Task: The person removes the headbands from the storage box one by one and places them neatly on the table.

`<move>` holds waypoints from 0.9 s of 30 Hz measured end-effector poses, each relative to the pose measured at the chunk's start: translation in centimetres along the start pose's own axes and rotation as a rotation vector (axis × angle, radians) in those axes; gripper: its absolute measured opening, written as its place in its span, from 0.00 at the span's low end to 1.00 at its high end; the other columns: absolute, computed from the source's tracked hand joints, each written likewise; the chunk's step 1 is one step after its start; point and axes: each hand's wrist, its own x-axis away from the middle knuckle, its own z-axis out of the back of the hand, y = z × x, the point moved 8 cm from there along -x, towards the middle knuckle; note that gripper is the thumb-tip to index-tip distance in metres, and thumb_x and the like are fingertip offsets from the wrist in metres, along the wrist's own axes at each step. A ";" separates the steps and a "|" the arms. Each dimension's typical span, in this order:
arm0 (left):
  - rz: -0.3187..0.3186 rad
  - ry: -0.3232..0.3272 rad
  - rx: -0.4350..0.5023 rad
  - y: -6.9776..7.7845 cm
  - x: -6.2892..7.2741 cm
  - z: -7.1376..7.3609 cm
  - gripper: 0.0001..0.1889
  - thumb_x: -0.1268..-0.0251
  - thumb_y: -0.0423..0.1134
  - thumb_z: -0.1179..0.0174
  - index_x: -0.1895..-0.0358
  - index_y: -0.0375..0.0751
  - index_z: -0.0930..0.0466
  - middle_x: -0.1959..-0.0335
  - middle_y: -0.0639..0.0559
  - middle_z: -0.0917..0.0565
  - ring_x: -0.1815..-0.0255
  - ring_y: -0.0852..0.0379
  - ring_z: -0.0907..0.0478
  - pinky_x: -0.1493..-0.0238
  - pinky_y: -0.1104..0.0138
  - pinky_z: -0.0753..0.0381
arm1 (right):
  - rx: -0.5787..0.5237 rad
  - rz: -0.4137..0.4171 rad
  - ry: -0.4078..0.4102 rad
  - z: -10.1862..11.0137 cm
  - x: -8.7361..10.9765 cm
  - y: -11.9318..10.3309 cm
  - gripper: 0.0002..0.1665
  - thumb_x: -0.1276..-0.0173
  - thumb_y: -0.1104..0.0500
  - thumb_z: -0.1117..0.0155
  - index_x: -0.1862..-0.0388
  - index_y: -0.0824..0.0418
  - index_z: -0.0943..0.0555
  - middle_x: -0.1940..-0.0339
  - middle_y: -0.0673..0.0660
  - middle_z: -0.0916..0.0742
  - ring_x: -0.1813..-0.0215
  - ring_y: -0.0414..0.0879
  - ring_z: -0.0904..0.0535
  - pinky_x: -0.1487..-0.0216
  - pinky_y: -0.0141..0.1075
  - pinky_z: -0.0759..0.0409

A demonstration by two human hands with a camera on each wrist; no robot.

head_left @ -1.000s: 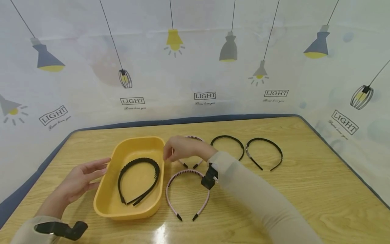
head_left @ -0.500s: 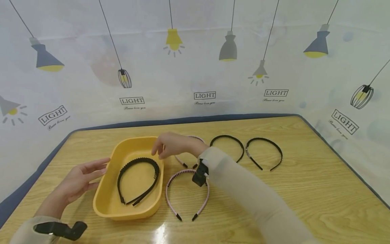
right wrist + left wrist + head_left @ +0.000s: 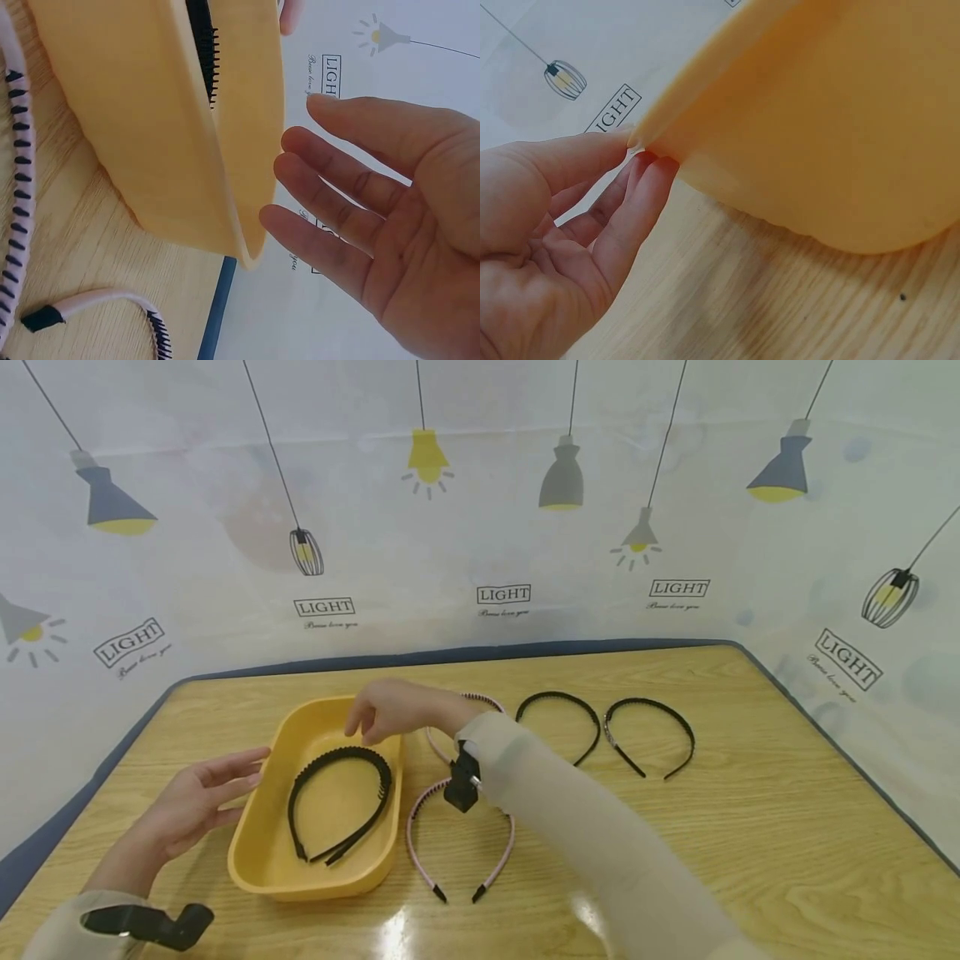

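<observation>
A yellow plastic basin (image 3: pixel 318 890) stands on the table, with black headbands (image 3: pixel 341 752) lying together in it. At the basin's left side my left hand (image 3: pixel 187 806) pinches the rim, thumb on the edge and fingertips under it, as the left wrist view shows. My right hand (image 3: pixel 393 706) is above the basin's far end, just beyond the headbands. In the right wrist view its fingers (image 3: pixel 330 247) are loosely spread and hold nothing. One pink headband (image 3: pixel 412 827) lies just right of the basin. Another pink headband (image 3: pixel 483 700) lies behind it, partly hidden by my right wrist.
A black headband (image 3: pixel 558 695) and a black headband with a shiny side piece (image 3: pixel 652 702) lie farther right on the wooden table (image 3: pixel 750 827). A printed cloth (image 3: pixel 420 552) with lamp drawings stands behind the table.
My right hand has moved left, from the basin's right rim to above its far end. My left hand, the basin and the headbands stay where they were.
</observation>
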 end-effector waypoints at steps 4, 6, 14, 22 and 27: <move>-0.006 -0.006 0.014 0.0 0.0 -0.1 0.22 0.33 0.37 0.47 0.36 0.49 0.31 0.52 0.57 0.29 0.53 0.70 0.27 0.55 0.61 0.20 | -0.013 -0.008 -0.006 -0.1 -0.5 -0.3 0.15 0.38 0.67 0.39 0.52 0.63 0.19 0.54 0.56 0.16 0.57 0.41 0.22 0.58 0.24 0.24; -0.009 -0.008 0.025 0.0 0.0 -0.1 0.21 0.33 0.36 0.47 0.37 0.49 0.31 0.52 0.57 0.29 0.53 0.70 0.27 0.55 0.61 0.20 | -0.023 -0.017 -0.012 -0.1 -0.8 -0.4 0.15 0.38 0.67 0.39 0.51 0.63 0.19 0.54 0.56 0.17 0.56 0.41 0.22 0.59 0.24 0.24; -0.011 -0.011 0.035 0.0 0.1 -0.1 0.21 0.33 0.36 0.47 0.38 0.50 0.29 0.53 0.56 0.28 0.53 0.70 0.27 0.55 0.61 0.20 | -0.080 -0.092 -0.023 -0.5 -1.8 -0.1 0.16 0.37 0.66 0.39 0.49 0.63 0.20 0.54 0.55 0.17 0.62 0.40 0.22 0.68 0.31 0.20; -0.002 -0.003 0.015 -0.1 0.1 0.1 0.22 0.33 0.37 0.47 0.36 0.49 0.31 0.52 0.56 0.29 0.53 0.69 0.27 0.55 0.61 0.20 | -0.110 -0.137 -0.012 -0.8 -3.1 0.4 0.15 0.37 0.65 0.39 0.50 0.60 0.19 0.52 0.56 0.17 0.61 0.40 0.23 0.68 0.31 0.19; -0.002 -0.003 0.005 0.0 0.0 0.0 0.23 0.33 0.37 0.46 0.35 0.47 0.33 0.51 0.55 0.30 0.53 0.69 0.27 0.54 0.61 0.20 | -0.124 -0.169 0.007 -0.6 -3.4 0.6 0.15 0.36 0.65 0.39 0.50 0.60 0.19 0.53 0.56 0.17 0.59 0.40 0.23 0.67 0.33 0.18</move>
